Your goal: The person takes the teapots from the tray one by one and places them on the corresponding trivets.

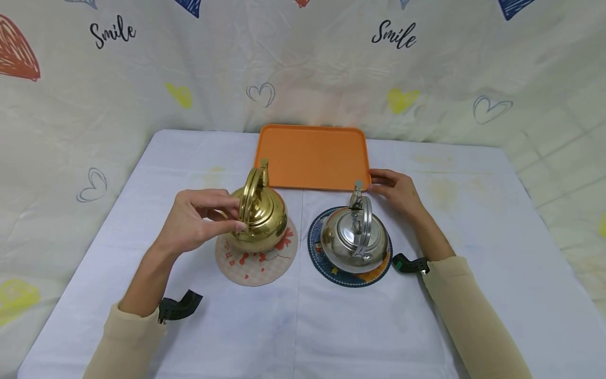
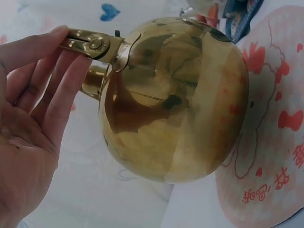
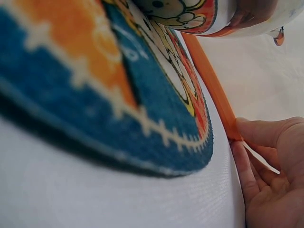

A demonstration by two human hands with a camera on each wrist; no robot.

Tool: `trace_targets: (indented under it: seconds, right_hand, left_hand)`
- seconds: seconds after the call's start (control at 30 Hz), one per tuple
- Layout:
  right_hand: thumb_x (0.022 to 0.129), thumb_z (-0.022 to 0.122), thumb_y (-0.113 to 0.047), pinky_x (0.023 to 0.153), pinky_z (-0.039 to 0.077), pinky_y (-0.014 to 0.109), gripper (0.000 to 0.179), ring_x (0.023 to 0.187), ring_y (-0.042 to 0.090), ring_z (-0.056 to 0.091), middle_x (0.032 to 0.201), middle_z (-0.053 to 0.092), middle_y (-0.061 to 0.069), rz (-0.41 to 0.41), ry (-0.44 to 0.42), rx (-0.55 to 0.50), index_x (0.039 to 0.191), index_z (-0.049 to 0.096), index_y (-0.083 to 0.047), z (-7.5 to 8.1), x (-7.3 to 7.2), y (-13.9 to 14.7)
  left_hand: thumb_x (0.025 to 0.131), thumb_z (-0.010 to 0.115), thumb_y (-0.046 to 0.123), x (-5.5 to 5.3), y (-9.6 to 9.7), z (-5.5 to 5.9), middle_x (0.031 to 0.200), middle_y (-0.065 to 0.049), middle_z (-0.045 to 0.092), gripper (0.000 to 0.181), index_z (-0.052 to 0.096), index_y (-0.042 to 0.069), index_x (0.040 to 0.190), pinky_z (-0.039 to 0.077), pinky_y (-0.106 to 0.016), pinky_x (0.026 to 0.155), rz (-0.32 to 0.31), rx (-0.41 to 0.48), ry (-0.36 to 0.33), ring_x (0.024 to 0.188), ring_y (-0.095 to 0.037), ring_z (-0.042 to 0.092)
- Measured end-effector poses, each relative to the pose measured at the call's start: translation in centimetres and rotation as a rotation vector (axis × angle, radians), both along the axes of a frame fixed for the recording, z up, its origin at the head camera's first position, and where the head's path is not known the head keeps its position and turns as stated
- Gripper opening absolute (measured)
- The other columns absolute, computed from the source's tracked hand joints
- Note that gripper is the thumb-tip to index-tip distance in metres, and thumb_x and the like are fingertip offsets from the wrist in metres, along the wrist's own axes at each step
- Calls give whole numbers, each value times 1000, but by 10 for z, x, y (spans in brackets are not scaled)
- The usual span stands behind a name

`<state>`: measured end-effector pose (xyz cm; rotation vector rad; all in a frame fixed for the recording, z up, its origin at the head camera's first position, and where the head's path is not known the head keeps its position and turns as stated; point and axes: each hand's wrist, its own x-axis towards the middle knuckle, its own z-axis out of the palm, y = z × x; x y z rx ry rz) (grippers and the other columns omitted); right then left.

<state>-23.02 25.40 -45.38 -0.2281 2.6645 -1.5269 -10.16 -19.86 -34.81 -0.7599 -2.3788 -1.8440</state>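
Observation:
My left hand (image 1: 203, 218) pinches the raised handle of a shiny gold kettle (image 1: 262, 229) between thumb and fingers. Raised over a round pink-and-white mat (image 1: 255, 271) with red prints, the kettle shows its rounded body (image 2: 175, 109) in the left wrist view. A silver kettle (image 1: 352, 239), its handle also up, sits on a round blue-and-orange mat (image 1: 326, 266). Beyond it, my right hand (image 1: 395, 192) pinches the near right corner of an orange tray (image 1: 312, 158). The right wrist view has the thumb on the tray edge (image 3: 223, 102) and fingertips below it.
A white cloth covers the table (image 1: 293, 326). Behind the tray hangs a pale curtain (image 1: 322, 63) printed with hearts and "Smile". Black wrist cameras (image 1: 180, 305) jut from both sleeves, the right one close beside the blue mat.

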Motion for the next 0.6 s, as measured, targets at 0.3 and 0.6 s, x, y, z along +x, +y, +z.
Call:
trace_targets:
  seconds: [0.3,0.6]
  right_hand:
    - [98,73,-12,77,47,8,48,97,-14,63,135,66,28,-3,-16,-48,143,62,-3,0,-1,0]
    - [98,72,-11,79,47,7,47,98,-14,62,136,65,29,-2,-2,-37,143,62,-3,-1,-1,-1]
  left_hand:
    - [72,85,-15,3,0,-3,81,5,74,30,80,-4,100,60,-25,62,-16,-14,13,74,-10,71]
    - [73,86,-13,5,-1,-6,82,4,74,30,81,-1,101,60,-26,61,-29,-24,-18,74,-11,72]
